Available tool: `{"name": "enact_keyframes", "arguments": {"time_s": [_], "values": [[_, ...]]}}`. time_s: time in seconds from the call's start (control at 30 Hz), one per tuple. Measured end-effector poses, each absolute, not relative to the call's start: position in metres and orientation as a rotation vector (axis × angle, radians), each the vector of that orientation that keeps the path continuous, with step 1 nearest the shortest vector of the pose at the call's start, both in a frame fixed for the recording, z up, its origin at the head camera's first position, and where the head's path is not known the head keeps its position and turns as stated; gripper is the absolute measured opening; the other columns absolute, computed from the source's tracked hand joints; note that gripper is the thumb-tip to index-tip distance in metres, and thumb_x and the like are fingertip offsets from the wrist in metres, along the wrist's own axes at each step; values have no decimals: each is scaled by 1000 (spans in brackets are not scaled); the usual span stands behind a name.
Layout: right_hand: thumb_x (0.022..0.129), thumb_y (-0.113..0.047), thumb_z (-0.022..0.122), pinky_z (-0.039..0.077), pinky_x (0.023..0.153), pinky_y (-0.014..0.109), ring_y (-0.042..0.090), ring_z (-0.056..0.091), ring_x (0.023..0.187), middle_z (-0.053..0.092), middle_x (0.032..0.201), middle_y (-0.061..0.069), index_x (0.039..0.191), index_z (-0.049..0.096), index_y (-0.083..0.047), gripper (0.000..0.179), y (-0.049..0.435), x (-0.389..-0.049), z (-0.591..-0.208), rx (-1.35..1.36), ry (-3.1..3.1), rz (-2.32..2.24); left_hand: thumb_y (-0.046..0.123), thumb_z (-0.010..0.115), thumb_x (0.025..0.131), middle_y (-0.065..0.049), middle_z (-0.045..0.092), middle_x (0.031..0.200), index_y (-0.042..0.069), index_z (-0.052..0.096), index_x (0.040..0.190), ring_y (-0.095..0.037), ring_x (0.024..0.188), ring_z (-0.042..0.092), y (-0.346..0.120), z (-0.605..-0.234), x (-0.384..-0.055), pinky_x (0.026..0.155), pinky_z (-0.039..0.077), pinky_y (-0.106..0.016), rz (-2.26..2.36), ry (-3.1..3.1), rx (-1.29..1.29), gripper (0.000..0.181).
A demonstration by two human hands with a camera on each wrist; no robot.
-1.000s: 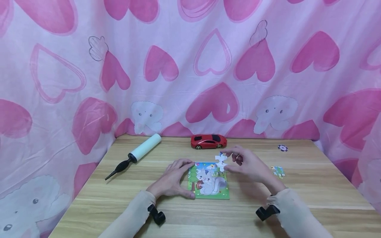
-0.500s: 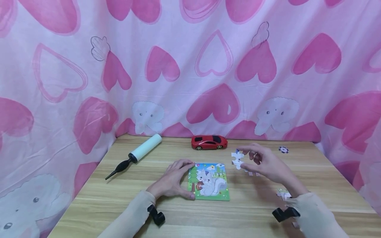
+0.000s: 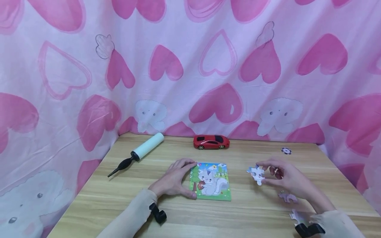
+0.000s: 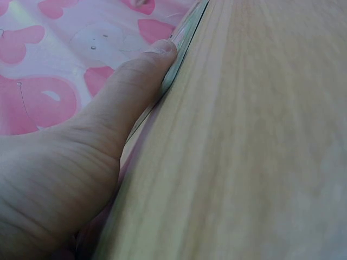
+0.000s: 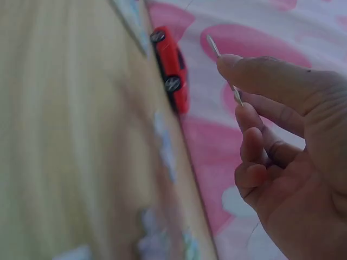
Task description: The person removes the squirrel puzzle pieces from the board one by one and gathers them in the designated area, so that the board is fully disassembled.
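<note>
A jigsaw puzzle (image 3: 210, 181) with a white squirrel picture lies flat on the wooden table. My left hand (image 3: 173, 180) holds its left side, fingers at the upper left corner and thumb at the lower left. In the left wrist view the thumb (image 4: 141, 81) lies along the puzzle's edge. To the right of the puzzle, my right hand (image 3: 287, 175) pinches a loose puzzle piece (image 3: 257, 175) between thumb and forefinger, above the table. The right wrist view shows this piece (image 5: 213, 45) edge-on, with the other fingers curled in.
Loose puzzle pieces (image 3: 287, 197) lie under and near the right forearm, one (image 3: 294, 215) partly hidden by the wrist camera. A red toy car (image 3: 211, 141) stands at the back. A hand pump (image 3: 147, 146) lies at left, a poker chip (image 3: 286, 151) at back right.
My right hand has moved right and nearer to me with the puzzle piece, away from the puzzle. The left hand has stayed on the puzzle. The head view has shifted slightly.
</note>
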State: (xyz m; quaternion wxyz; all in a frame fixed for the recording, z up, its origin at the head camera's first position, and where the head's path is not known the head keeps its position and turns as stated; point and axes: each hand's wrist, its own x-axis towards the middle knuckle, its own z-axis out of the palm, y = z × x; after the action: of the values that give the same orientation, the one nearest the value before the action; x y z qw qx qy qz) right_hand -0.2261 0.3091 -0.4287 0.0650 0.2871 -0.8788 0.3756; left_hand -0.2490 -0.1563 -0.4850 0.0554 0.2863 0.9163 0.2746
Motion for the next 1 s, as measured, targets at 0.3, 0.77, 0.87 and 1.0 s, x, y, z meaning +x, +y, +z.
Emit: {"name": "enact_keyframes", "arguments": {"time_s": [0.3, 0.77, 0.87, 1.0], "values": [[90, -25, 95, 52, 76, 22, 12, 57, 94, 66, 115, -1, 141, 75, -13, 56, 324, -219, -449, 828, -2832, 1179, 79, 91, 74, 4, 35, 175, 24, 40, 174, -24, 162, 29, -156, -485, -249, 135, 26, -58, 835, 2782, 861, 125], [92, -33, 92, 53, 90, 20, 10, 55, 107, 66, 127, -1, 143, 76, -22, 54, 326, -218, -455, 721, -3022, 1136, 81, 90, 74, 3, 35, 176, 25, 39, 174, -25, 163, 28, -154, -486, -251, 135, 24, -58, 823, 2778, 869, 126], [93, -31, 92, 52, 86, 21, 11, 54, 104, 65, 124, -1, 144, 75, -20, 55, 324, -218, -456, 738, -3025, 1145, 81, 90, 73, 3, 34, 176, 25, 38, 175, -25, 163, 28, -155, -488, -251, 136, 24, -57, 811, 2779, 862, 127], [94, -29, 91, 52, 85, 21, 10, 53, 103, 65, 122, -2, 144, 75, -17, 55, 323, -218, -457, 774, -3014, 1110, 81, 90, 73, 3, 34, 176, 26, 39, 175, -25, 163, 29, -156, -486, -250, 135, 24, -58, 814, 2777, 857, 127]]}}
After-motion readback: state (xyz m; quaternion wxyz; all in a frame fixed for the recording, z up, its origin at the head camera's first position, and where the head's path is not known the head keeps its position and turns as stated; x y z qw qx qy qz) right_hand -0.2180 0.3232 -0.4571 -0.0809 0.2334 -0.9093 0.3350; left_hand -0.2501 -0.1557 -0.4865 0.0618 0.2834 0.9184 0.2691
